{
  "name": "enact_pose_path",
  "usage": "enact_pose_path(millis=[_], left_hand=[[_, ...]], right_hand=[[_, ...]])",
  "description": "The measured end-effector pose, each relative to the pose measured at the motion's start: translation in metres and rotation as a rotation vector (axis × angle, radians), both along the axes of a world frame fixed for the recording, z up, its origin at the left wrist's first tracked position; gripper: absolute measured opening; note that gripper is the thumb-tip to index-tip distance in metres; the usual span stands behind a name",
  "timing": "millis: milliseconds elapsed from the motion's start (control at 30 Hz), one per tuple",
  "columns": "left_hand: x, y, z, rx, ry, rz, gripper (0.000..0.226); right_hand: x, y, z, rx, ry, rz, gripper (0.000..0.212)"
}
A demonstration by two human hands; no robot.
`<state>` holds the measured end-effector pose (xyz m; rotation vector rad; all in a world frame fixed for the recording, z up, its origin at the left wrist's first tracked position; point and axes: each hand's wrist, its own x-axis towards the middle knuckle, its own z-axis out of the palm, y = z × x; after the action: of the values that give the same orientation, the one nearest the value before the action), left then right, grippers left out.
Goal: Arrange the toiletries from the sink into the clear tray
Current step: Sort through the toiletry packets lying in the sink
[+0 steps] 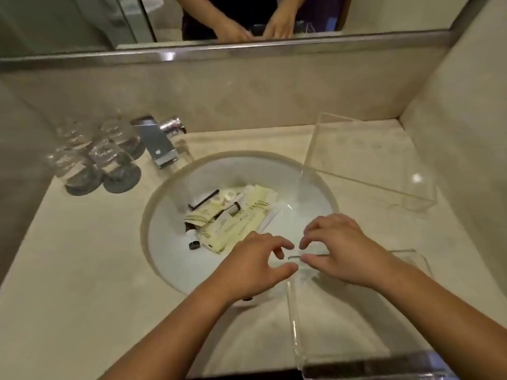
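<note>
Several toiletries [233, 218] lie heaped in the round white sink [170, 259]: cream sachets, small dark bottles, a black razor and white round caps. A clear tray [295, 325] stands on the counter at the front right, its far left corner over the sink's rim. My right hand [343, 248] lies over the tray's far wall, with the thumb inside and the fingers beyond it. My left hand [255, 264] hovers at the same corner, thumb and fingers apart around it, with nothing held.
A second clear tray [365, 179] sits at the back right against the wall. Several upturned glasses [96, 157] stand at the back left beside the chrome faucet [159, 144]. A mirror [247, 20] above the backsplash reflects my hands. Beige walls close in the counter on both sides.
</note>
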<state>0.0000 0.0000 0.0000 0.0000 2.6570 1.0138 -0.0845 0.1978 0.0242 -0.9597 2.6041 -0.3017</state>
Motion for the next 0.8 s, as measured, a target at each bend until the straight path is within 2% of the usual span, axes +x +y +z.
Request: enact_pose_path(millis=[133, 267, 500, 800], left_hand=[[-0.003, -0.001, -0.018, 0.073, 0.042, -0.042, 0.028], [0.002, 0.000, -0.029, 0.118, 0.141, -0.018, 0.017], [0.032, -0.027, -0.036, 0.035, 0.237, 0.045, 0.015], [0.089, -0.117, -0.026, -0.092, 0.240, 0.177, 0.020]], right_hand=[[-0.004, 0.003, -0.011, 0.013, -0.077, 0.047, 0.037], [0.000, 0.002, -0.020, 0.021, -0.020, 0.082, 0.019], [0.037, -0.027, -0.041, -0.083, 0.168, 0.085, 0.018], [0.079, -0.068, -0.046, -0.154, 0.260, 0.104, 0.027]])
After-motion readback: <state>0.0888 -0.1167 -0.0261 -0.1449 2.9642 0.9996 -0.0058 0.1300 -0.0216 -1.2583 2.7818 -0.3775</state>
